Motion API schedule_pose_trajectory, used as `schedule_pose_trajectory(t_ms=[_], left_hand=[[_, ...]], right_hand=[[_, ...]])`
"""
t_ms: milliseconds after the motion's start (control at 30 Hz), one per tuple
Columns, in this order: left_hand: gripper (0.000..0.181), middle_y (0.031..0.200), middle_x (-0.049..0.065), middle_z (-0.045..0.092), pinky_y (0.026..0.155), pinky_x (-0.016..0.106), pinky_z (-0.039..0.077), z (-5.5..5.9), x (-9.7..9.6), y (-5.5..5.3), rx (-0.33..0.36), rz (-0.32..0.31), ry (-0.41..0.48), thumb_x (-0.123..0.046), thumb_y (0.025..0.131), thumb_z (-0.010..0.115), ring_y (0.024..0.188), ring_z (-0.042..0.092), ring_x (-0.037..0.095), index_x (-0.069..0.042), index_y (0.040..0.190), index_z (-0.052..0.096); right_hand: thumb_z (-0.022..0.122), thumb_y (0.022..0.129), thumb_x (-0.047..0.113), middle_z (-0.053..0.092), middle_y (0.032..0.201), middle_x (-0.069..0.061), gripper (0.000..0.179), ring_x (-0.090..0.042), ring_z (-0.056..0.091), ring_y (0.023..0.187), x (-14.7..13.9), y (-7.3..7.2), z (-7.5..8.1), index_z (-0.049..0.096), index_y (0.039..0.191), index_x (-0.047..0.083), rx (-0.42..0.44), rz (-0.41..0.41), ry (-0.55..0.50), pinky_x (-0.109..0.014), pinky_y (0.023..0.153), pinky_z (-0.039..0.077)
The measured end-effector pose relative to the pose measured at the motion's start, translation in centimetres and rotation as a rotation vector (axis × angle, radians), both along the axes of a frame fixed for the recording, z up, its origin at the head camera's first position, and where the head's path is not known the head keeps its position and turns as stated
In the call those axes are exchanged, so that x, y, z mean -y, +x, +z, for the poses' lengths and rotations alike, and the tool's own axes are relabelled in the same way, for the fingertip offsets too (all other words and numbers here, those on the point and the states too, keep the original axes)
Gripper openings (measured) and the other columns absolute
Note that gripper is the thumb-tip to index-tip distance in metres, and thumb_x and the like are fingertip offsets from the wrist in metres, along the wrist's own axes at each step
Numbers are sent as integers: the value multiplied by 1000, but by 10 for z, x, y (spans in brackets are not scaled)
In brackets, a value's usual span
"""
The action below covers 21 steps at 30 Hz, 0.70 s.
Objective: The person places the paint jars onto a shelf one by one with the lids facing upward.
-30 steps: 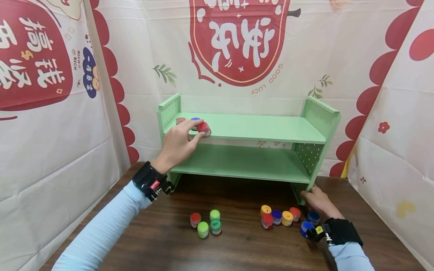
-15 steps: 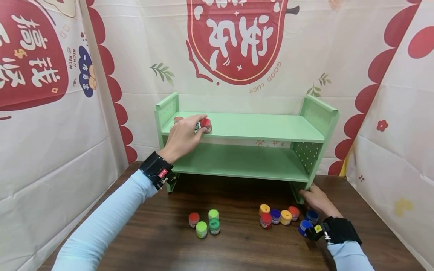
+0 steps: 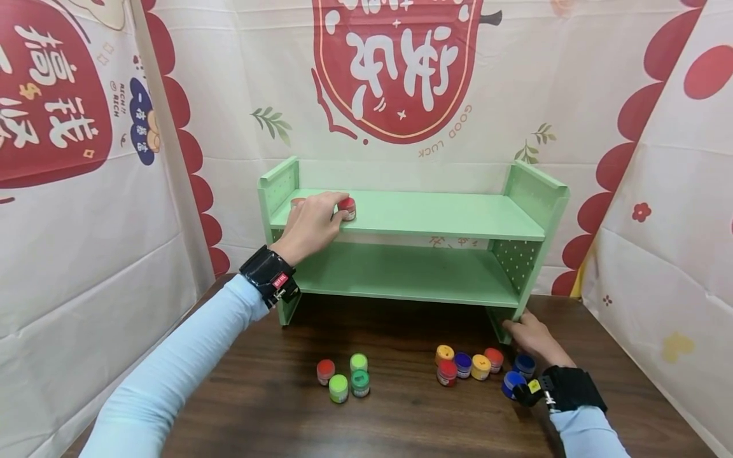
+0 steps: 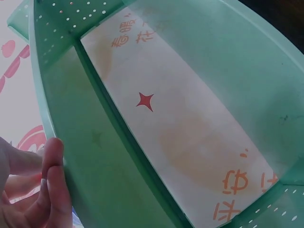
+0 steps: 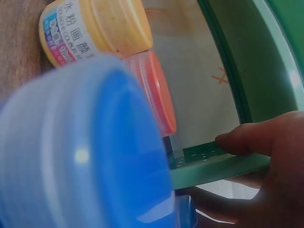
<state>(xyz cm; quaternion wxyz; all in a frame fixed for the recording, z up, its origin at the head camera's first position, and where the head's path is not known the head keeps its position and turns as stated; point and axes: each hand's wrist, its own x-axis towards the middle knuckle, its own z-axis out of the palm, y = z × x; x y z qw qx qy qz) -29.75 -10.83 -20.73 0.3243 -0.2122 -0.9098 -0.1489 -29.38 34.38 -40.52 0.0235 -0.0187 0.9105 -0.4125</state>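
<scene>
My left hand (image 3: 312,224) pinches a red-lidded paint jar (image 3: 347,208) between thumb and fingers. The jar is upright at the left part of the green rack's top shelf (image 3: 435,213). Behind the hand, another reddish-lidded jar (image 3: 297,202) shows only partly. In the left wrist view the fingers (image 4: 56,159) sit at the shelf's front edge. My right hand (image 3: 532,335) grips the rack's lower right side panel, with the thumb (image 5: 237,140) on one face and fingers behind. Close by it on the table stand two blue-lidded jars (image 3: 523,364).
Left of centre on the brown table (image 3: 395,420) stand a red jar (image 3: 325,371), two light-green jars (image 3: 338,388) and a darker green one (image 3: 360,383). Several yellow, red and dark-blue jars (image 3: 462,364) cluster at the right. A printed cloth (image 3: 229,133) hangs behind and alongside.
My left hand has brought the red jar from a tilted pose at the shelf's front edge back to upright on it, now covering the blue jar. The right hand keeps its grip.
</scene>
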Motion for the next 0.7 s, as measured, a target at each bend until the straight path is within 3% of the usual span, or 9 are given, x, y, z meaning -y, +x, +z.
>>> schedule_pose_trajectory(t_ms=[233,400,467,567,700], left_hand=[[19,109,4,75,65,36,49,3,-3,-6,23,16,-38,-22,103,64,81,64,19,-15,117,74],[20,112,3,77,62,35,48,2,-3,-9,5,13,-44,-21,102,65,80,67,19,-15,119,73],[23,116,3,77,59,34,47,0,-2,-7,-35,0,-38,-21,100,68,83,71,21,-13,122,73],[30,129,8,73,51,30,43,-10,-2,-1,-129,-34,18,-21,98,70,73,70,22,-11,127,71],[32,132,16,70,43,22,40,-41,-4,12,-295,-147,166,-16,96,69,54,57,17,-5,126,69]], right_hand=[[44,106,20,55,89,-15,50,-23,53,66,-1,0,1,28,145,-8,13,0,-18,-36,61,46],[45,105,20,56,89,-16,49,-22,53,66,-1,0,1,30,143,-9,-4,2,-1,-36,60,47],[45,105,20,56,90,-17,50,-22,54,66,0,0,2,30,144,-8,-2,2,-3,-36,60,47],[44,105,19,56,91,-18,51,-23,54,67,0,0,2,29,145,-10,2,3,-2,-37,61,48],[44,105,18,57,92,-19,50,-23,54,67,2,-1,0,30,144,-10,-7,3,5,-36,61,48]])
